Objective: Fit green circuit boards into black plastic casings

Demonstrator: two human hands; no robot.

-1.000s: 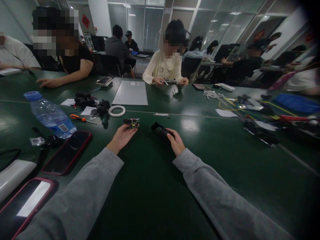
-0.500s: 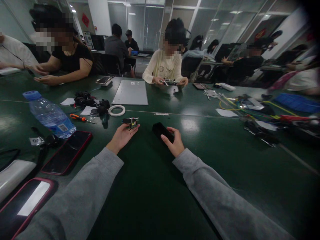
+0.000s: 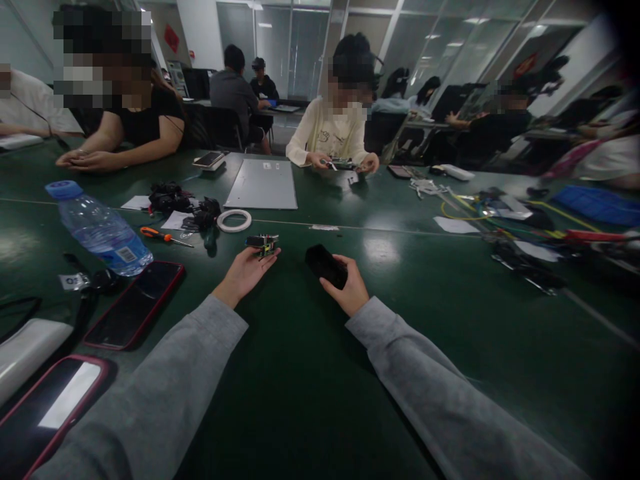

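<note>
My left hand (image 3: 244, 274) rests palm up on the dark green table (image 3: 310, 373), fingertips under a small electronic module (image 3: 263, 243) with black and yellow-green parts. My right hand (image 3: 349, 290) grips a flat black casing piece (image 3: 325, 265) just right of it, holding it slightly above the table. Both arms wear grey sleeves.
A water bottle (image 3: 97, 230) lies at left beside two red-edged phones (image 3: 135, 303) (image 3: 47, 407). An orange screwdriver (image 3: 163, 236), black parts (image 3: 183, 203), a tape ring (image 3: 234, 221) and a grey panel (image 3: 261, 185) lie farther back. Cables and tools (image 3: 505, 227) fill the right. Other people sit across.
My right hand turned the black casing piece over in its grip, so its flat dark side now faces up. My left hand and the module stayed put.
</note>
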